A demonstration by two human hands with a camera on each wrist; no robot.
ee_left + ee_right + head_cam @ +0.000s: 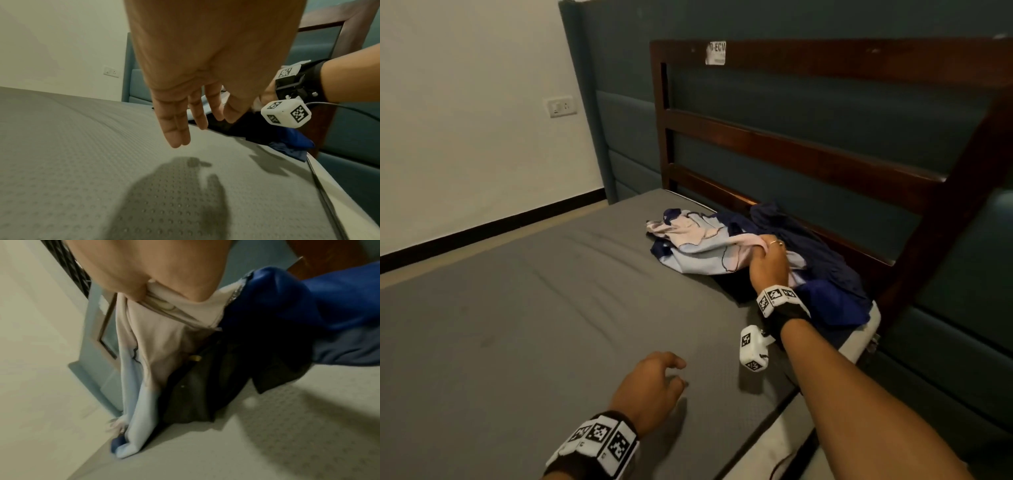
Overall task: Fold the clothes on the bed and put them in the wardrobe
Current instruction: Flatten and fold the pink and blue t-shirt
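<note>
A person's left hand (650,387) hovers just above the near edge of a grey mattress (517,308), its fingers (176,128) relaxed and loosely spread, holding nothing; its shadow falls on the dotted cover beneath it. Farther along the mattress's right edge, the right hand (768,263) reaches into a heap of clothes (756,253), fingers curled round a bunch of pale pink-and-light-blue fabric (156,340), which the right wrist view shows drawn up from the pile. Under and beside that piece lie a dark blue garment (825,274) and a black one (201,382), all crumpled together at the mattress's far right corner, against the dark wooden headboard (808,150). Behind it stand teal padded wall panels (791,20), with a white socket (561,106) on the cream wall to the left.
</note>
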